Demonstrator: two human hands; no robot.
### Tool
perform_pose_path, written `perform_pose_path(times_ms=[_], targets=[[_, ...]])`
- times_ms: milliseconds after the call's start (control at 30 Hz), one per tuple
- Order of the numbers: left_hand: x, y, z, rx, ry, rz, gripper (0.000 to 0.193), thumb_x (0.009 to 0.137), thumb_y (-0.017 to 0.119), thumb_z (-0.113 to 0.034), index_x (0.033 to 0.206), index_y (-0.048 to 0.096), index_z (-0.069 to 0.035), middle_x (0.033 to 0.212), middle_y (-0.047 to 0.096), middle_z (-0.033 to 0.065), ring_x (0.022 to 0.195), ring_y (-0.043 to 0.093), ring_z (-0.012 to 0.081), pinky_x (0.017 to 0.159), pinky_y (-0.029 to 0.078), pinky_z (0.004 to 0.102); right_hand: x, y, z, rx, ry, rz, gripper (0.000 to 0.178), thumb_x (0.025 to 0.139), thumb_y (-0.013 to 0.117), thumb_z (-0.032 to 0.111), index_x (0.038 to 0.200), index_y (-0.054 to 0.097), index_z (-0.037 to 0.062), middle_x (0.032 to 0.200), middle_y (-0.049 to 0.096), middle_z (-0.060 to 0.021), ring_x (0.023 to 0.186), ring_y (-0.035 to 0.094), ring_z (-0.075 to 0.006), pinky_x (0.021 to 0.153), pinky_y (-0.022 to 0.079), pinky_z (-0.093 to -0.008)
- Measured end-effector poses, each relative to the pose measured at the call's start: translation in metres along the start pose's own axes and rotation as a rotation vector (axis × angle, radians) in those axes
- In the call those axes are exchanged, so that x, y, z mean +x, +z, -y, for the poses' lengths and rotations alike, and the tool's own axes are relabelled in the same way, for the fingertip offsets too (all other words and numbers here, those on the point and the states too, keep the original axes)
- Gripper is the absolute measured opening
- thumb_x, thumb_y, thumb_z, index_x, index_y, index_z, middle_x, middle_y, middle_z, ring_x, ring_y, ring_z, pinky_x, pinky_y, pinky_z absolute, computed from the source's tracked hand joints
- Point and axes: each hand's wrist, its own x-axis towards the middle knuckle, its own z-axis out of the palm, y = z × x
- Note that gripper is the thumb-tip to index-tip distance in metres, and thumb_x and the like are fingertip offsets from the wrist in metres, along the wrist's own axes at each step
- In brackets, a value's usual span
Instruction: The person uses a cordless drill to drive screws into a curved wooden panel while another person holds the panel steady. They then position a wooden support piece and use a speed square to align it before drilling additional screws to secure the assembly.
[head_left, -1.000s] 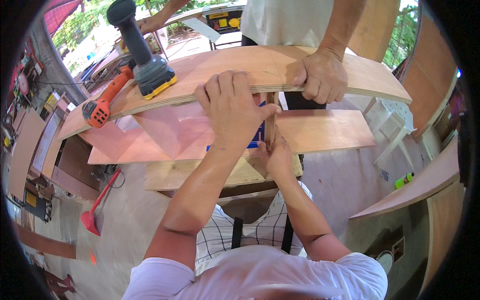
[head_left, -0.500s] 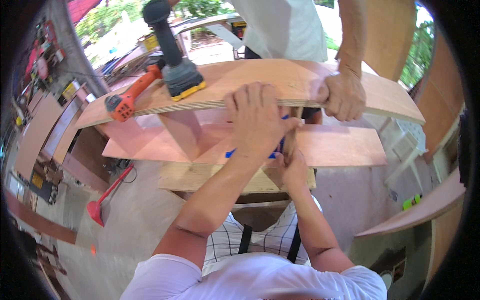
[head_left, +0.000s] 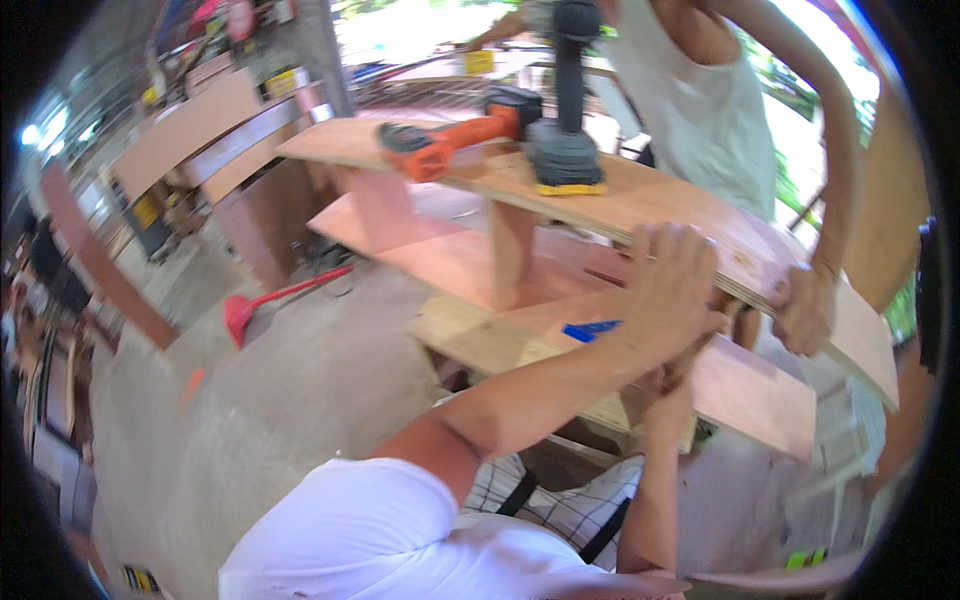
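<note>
Left grip (head_left: 674, 292) is laid, thumb apart, over the near edge of the upper board (head_left: 650, 200), while the right grip (head_left: 670, 380) seems clamped on the upright piece (head_left: 692, 354) between that and the lower board (head_left: 757, 392), with the piece best kept square.

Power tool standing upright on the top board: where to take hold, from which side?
Likely best round the dark, upright handle of the power tool, coming from the right. It stands on a wider, yellow-edged base, so the narrower handle rises above the top board, while the orange tool lies close on its left.
</note>
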Motion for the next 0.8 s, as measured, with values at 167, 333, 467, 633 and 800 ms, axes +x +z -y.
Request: perform_pose_path(times_ms=[167,333,467,633,800], targets=[[-0.003,0.018,0.003,-0.105,-0.022,-0.102,0.092,0.054,0.089,-0.049,0.122,0.060,0.005,0.126,0.056,0.0234,0.128,0.047,0.0430,0.116,0.026,0.0631,0.000,0.002,-0.006,0.252,-0.142,0.022,0.047,0.103,0.062,0.024,0.138,0.059,-0.0067,0.131,0.069,-0.0247,0.120,0.066,-0.0350,0.100,0.050,-0.0409],[-0.001,0.033,0.005,0.059,-0.007,-0.080,0.088,0.059,0.086,-0.047,0.124,0.061,0.007,0.133,0.055,0.0263,0.131,0.047,0.0445,0.119,0.023,0.0651,0.007,0.010,-0.007,0.276,-0.091,-0.034,0.051,0.104,0.063,0.026,0.141,0.056,-0.0073,0.134,0.067,-0.0258,0.121,0.065,-0.0334,0.102,0.050,-0.0413],[-0.001,0.033,0.003,0.080,-0.013,-0.029,0.090,0.062,0.082,-0.051,0.126,0.061,0.007,0.135,0.055,0.0270,0.132,0.047,0.0446,0.120,0.022,0.0645,0.001,-0.003,0.001,0.032,-0.044,0.051,0.049,0.103,0.062,0.026,0.139,0.059,-0.0061,0.131,0.068,-0.0258,0.119,0.066,-0.0335,0.100,0.051,-0.0421],[-0.002,0.025,0.002,-0.112,-0.039,-0.055,0.090,0.055,0.086,-0.050,0.122,0.059,0.004,0.117,0.058,0.0228,0.120,0.053,0.0435,0.112,0.031,0.0629,-0.004,-0.004,0.002,0.156,-0.085,-0.017,0.037,0.098,0.064,0.019,0.126,0.066,-0.0039,0.115,0.074,-0.0252,0.104,0.071,-0.0347,0.091,0.054,-0.0436],[-0.001,0.008,-0.002,0.156,0.079,-0.169,0.088,0.053,0.093,-0.053,0.122,0.062,-0.006,0.117,0.061,0.0118,0.114,0.053,0.0345,0.100,0.036,0.0530,0.000,-0.001,-0.005,-0.057,-0.186,-0.168,0.042,0.091,0.074,0.022,0.124,0.063,-0.0020,0.100,0.070,-0.0236,0.091,0.068,-0.0400,0.082,0.053,-0.0463]])
